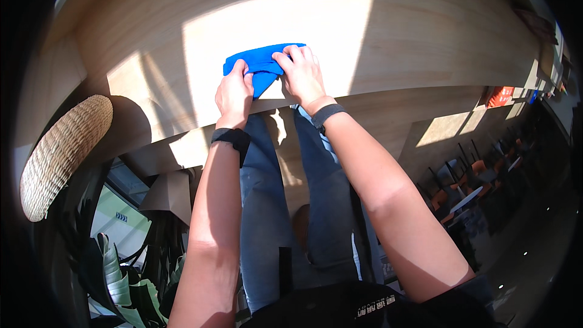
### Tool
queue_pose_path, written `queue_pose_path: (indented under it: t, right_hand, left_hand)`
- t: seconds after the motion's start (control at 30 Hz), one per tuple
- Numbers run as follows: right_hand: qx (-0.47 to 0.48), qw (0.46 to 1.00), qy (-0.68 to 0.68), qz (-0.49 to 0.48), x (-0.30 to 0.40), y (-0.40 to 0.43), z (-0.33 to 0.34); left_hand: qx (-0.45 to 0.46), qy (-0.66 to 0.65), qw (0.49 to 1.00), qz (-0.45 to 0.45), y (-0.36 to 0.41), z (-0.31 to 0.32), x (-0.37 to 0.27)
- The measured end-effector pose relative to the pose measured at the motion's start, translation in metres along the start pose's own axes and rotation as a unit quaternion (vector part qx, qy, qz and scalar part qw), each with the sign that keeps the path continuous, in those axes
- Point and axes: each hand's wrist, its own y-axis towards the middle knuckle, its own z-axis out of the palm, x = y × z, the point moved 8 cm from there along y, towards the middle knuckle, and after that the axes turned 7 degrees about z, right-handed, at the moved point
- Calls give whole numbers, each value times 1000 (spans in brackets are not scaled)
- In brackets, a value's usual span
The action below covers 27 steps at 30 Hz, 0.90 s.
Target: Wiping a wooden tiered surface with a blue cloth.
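A bright blue cloth (257, 58), folded into a narrow shape, lies in a sunlit patch near the front edge of a pale wooden surface (419, 45). One pointed flap of it hangs toward me between my hands. My left hand (234, 93) pinches the cloth's left part, thumb and fingers at the fold. On the other side, my right hand (304, 75) has its curled fingers on the right end. Those fingers hide some of the cloth there. Both wrists wear black bands.
A woven straw object (66, 159) rests at the left of the surface. Green plant leaves (116, 273) rise below it. My legs (268, 200) are under the front edge. An orange-red item (500, 96) lies far right, and several chairs (478, 166) stand beyond.
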Motion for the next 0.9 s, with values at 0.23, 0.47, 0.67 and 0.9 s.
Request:
queue_pose_path:
  t: [0.23, 0.47, 0.67, 0.9]
  right_hand:
    - [78, 997, 5, 25, 9, -72, 27]
    - [76, 997, 13, -6, 26, -45, 32]
    - [31, 999, 18, 4, 50, -4, 33]
    - [92, 995, 29, 35, 48, -65, 50]
  left_hand:
    - [-19, 21, 1000, 14, -60, 37, 41]
    - [55, -8, 998, -8, -36, 14, 48]
    - [11, -13, 1000, -6, -7, -23, 57]
    - [20, -26, 999, -5, -56, 17, 84]
